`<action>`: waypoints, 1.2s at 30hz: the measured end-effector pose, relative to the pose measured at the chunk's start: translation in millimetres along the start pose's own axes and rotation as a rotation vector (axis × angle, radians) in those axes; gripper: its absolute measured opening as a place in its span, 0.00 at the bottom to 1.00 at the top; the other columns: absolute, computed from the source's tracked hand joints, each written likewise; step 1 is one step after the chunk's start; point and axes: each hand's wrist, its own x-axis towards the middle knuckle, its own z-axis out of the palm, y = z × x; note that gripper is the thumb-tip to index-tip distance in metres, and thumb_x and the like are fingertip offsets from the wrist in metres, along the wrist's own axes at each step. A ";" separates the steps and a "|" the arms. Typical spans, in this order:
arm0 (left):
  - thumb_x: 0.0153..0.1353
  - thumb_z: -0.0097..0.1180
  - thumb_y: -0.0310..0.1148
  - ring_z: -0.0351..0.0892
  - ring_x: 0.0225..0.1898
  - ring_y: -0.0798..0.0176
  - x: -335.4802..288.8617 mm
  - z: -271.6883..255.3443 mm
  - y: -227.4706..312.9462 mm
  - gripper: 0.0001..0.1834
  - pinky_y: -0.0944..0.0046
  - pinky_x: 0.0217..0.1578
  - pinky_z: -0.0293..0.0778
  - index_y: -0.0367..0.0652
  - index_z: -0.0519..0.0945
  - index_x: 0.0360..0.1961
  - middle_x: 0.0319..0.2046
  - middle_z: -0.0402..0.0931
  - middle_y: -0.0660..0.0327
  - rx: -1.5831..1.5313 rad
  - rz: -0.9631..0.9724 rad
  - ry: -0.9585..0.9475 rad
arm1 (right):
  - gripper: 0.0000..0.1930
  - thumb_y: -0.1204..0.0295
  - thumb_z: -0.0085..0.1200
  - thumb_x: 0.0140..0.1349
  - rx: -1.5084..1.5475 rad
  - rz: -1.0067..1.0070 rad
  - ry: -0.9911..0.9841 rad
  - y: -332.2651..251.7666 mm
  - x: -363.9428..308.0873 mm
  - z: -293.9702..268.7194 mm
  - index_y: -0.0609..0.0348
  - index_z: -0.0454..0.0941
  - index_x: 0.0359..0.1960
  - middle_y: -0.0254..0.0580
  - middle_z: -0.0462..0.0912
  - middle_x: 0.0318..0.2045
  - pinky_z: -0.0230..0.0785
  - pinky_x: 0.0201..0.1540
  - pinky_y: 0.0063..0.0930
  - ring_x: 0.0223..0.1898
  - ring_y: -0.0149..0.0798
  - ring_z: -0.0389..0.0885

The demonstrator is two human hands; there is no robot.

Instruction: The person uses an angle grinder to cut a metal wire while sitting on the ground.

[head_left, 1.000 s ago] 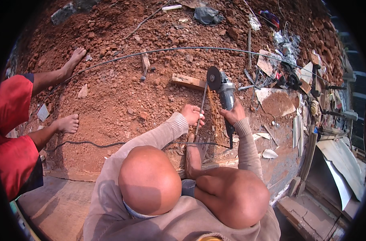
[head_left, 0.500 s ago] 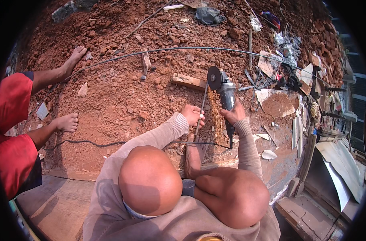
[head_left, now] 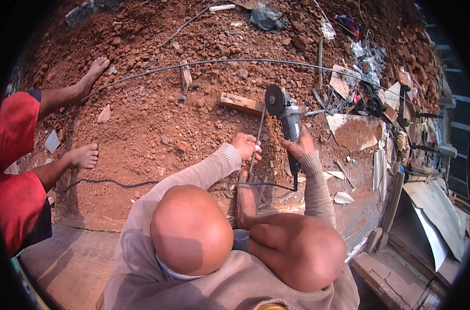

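Observation:
My left hand (head_left: 245, 146) is closed around a thin metal rod (head_left: 260, 128) that slants from beside my bare foot (head_left: 245, 202) up to a short wooden block (head_left: 240, 102). The far end of the rod lies against the block's right end. My right hand (head_left: 301, 144) grips the body of a grey and black angle grinder (head_left: 292, 124). Its dark cutting disc (head_left: 274, 99) stands right at the rod's far end; whether they touch, I cannot tell. From the grinder's rear a black power cord (head_left: 245, 183) runs off to the left.
Another person's bare feet (head_left: 83, 156) and red shorts (head_left: 19, 201) are at the left. A dark cable (head_left: 219, 62) arches across the reddish rubble. Scrap sheets (head_left: 351, 132) and debris lie at the right, below stacked bricks (head_left: 418, 59). A wooden board (head_left: 72, 258) lies near left.
The orange streak of sparks beside the rod and grinder is no longer plain. Both hands keep their hold, and the whole view has shifted very slightly.

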 end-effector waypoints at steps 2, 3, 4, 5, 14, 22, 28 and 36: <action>0.66 0.51 0.21 0.84 0.27 0.60 1.0 -0.3 -0.5 0.08 0.60 0.27 0.85 0.31 0.75 0.45 0.33 0.80 0.53 -0.002 0.006 0.003 | 0.39 0.60 0.69 0.41 0.011 0.006 -0.014 -0.4 -0.7 -1.2 0.74 0.66 0.51 0.64 0.81 0.38 0.76 0.45 0.41 0.40 0.56 0.83; 0.66 0.51 0.21 0.84 0.26 0.60 1.4 -0.3 -0.8 0.08 0.61 0.27 0.85 0.31 0.75 0.45 0.33 0.80 0.54 0.001 0.004 -0.006 | 0.40 0.60 0.70 0.40 0.018 0.019 -0.025 -0.4 -1.0 -1.5 0.75 0.66 0.51 0.65 0.81 0.38 0.76 0.45 0.41 0.40 0.56 0.83; 0.66 0.51 0.21 0.84 0.26 0.60 1.8 -0.3 -0.9 0.08 0.61 0.27 0.85 0.31 0.75 0.45 0.33 0.80 0.54 -0.001 0.010 -0.001 | 0.40 0.60 0.70 0.40 0.018 0.024 -0.029 -0.2 -1.1 -1.6 0.75 0.66 0.51 0.65 0.81 0.38 0.76 0.45 0.41 0.40 0.56 0.83; 0.66 0.51 0.21 0.84 0.26 0.60 2.1 -0.4 -1.0 0.08 0.61 0.27 0.85 0.31 0.75 0.45 0.33 0.80 0.54 -0.001 0.008 0.000 | 0.40 0.60 0.70 0.40 0.016 0.015 -0.024 0.0 -1.2 -1.4 0.75 0.66 0.52 0.65 0.81 0.38 0.76 0.45 0.41 0.41 0.57 0.83; 0.66 0.51 0.21 0.85 0.27 0.59 -0.6 0.2 1.7 0.08 0.60 0.27 0.85 0.31 0.75 0.45 0.33 0.80 0.54 0.015 0.001 0.011 | 0.44 0.58 0.69 0.41 -0.016 0.025 -0.031 3.5 -0.2 -0.7 0.77 0.63 0.55 0.70 0.80 0.42 0.74 0.48 0.43 0.44 0.60 0.82; 0.66 0.51 0.21 0.84 0.27 0.59 0.6 -0.1 0.8 0.09 0.59 0.27 0.85 0.30 0.74 0.46 0.33 0.80 0.53 0.021 -0.006 0.004 | 0.42 0.58 0.69 0.42 -0.038 0.006 -0.027 1.2 -2.7 -1.5 0.76 0.64 0.54 0.69 0.79 0.42 0.74 0.49 0.44 0.44 0.61 0.81; 0.66 0.51 0.21 0.84 0.26 0.60 2.3 -0.7 -0.5 0.09 0.59 0.26 0.85 0.31 0.74 0.46 0.33 0.80 0.53 0.009 -0.005 -0.009 | 0.42 0.57 0.69 0.41 -0.028 0.032 -0.021 -7.4 -7.5 -6.1 0.75 0.64 0.53 0.68 0.80 0.42 0.74 0.49 0.45 0.44 0.61 0.81; 0.66 0.51 0.21 0.84 0.26 0.60 2.1 -0.7 -1.7 0.09 0.60 0.26 0.85 0.30 0.74 0.46 0.33 0.80 0.53 0.017 -0.001 -0.001 | 0.42 0.58 0.68 0.42 -0.042 0.067 -0.043 -2.7 -5.1 -3.8 0.74 0.64 0.53 0.70 0.79 0.43 0.74 0.50 0.44 0.45 0.61 0.81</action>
